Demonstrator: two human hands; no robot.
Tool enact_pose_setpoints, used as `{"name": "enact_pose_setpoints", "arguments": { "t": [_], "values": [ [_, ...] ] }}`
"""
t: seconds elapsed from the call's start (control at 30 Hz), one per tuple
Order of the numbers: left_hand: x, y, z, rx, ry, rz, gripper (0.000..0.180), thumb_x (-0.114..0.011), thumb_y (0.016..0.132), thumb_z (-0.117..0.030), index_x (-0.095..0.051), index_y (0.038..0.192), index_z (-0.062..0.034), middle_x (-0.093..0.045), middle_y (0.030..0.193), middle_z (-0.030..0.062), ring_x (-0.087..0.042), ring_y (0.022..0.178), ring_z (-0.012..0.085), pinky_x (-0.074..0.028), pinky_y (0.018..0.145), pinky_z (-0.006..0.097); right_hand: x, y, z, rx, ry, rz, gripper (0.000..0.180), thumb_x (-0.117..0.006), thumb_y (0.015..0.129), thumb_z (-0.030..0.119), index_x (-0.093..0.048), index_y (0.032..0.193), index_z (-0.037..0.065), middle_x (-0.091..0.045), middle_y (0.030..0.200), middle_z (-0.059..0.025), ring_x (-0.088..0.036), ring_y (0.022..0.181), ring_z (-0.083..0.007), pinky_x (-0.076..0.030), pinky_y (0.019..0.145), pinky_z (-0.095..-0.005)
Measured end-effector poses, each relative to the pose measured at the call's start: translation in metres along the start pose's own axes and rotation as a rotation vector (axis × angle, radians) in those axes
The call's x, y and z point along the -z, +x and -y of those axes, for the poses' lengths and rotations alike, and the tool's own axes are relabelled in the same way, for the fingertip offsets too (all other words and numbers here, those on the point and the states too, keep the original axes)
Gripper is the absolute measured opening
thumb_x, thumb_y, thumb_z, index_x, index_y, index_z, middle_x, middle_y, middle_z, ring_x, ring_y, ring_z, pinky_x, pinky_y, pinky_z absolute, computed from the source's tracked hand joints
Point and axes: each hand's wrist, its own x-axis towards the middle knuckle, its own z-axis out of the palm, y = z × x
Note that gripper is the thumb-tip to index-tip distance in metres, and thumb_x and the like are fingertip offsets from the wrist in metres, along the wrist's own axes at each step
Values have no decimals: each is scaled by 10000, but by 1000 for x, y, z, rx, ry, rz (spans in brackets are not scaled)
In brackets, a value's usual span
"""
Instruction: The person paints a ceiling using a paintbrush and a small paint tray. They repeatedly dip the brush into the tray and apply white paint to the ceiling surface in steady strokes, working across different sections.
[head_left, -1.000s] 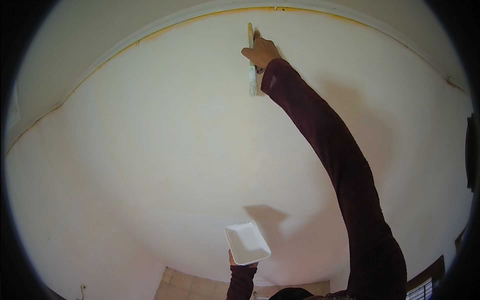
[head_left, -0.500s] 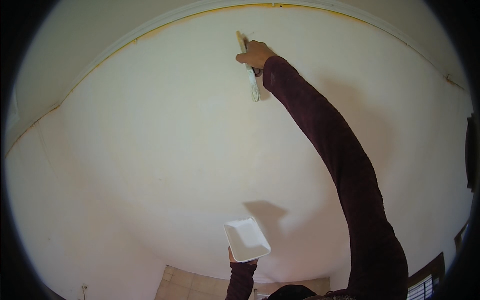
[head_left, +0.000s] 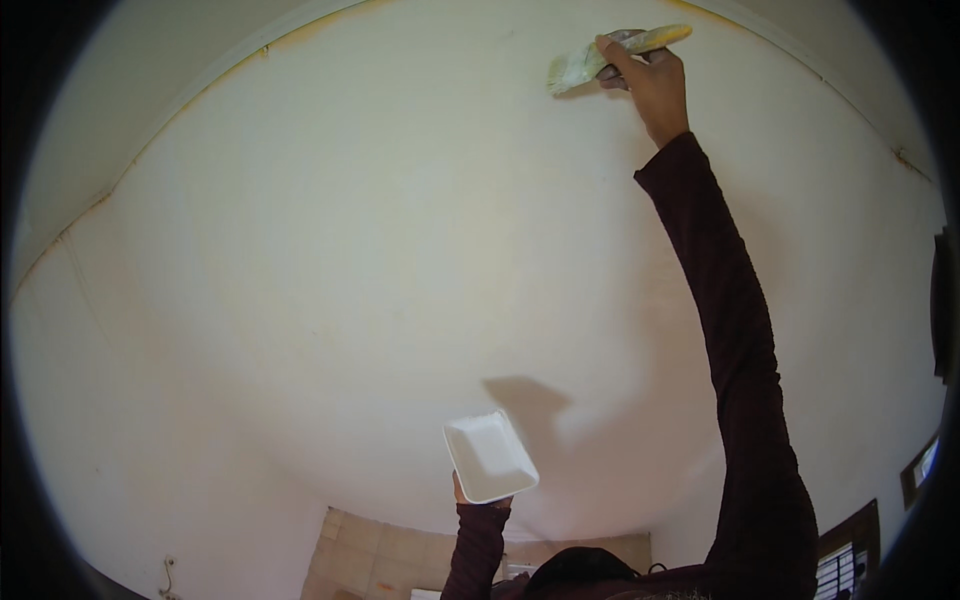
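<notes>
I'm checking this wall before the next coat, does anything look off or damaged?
The yellowish-brown stained strip along the joint where the wall meets the ceiling looks discoloured. A small rusty mark sits at upper right. No drips or spills show.

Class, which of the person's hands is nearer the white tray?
Left. The left hand holds the white tray from below; the right hand is far above it, gripping the paintbrush.

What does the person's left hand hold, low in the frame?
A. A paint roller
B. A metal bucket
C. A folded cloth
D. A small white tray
D: the left hand grips a small white tray from below, while the right hand holds a paintbrush against the wall.
</notes>
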Motion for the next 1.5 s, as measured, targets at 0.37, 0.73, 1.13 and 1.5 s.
{"name": "enact_pose_setpoints", "arguments": {
  "t": [0.37, 0.73, 1.13, 1.5],
  "values": [
    [8, 7, 1, -7, 125, 57, 525, -339, 1007, -469, -460, 1437, -192, -521, 1435, 93, -540, 1263, 338, -458, 1019, 566, -32, -51, -55, -88, -51, -38, 332, -737, 874, 198, -656, 1051, -72, -698, 941, -113, -678, 763, -137, -584, 669, -259],
    [14, 7, 2, -43, 242, 49, 536, -325, 1011, -478, -447, 1444, -189, -517, 1434, 101, -538, 1262, 341, -457, 1016, 566, -40, -85, -46, -40, -150, -169, 260, -721, 864, 200, -678, 948, -42, -718, 811, -102, -677, 726, -154, -545, 699, -311],
    [16, 4, 3, -117, 422, 77, 530, -306, 1019, -457, -427, 1452, -176, -502, 1442, 106, -523, 1278, 321, -443, 1035, 549, -17, -105, -78, -42, -246, -204, 294, -740, 873, 236, -687, 1008, -21, -693, 769, -48, -635, 647, -91, -525, 613, -241],
    [14, 7, 3, -20, 160, -17, 520, -325, 1017, -453, -438, 1443, -178, -504, 1438, 99, -522, 1279, 325, -452, 1029, 544, 72, -120, -83, 273, -521, -468, 234, -737, 861, 226, -665, 1056, 117, -694, 983, -51, -699, 837, -234, -560, 713, -357]
  ]
}}
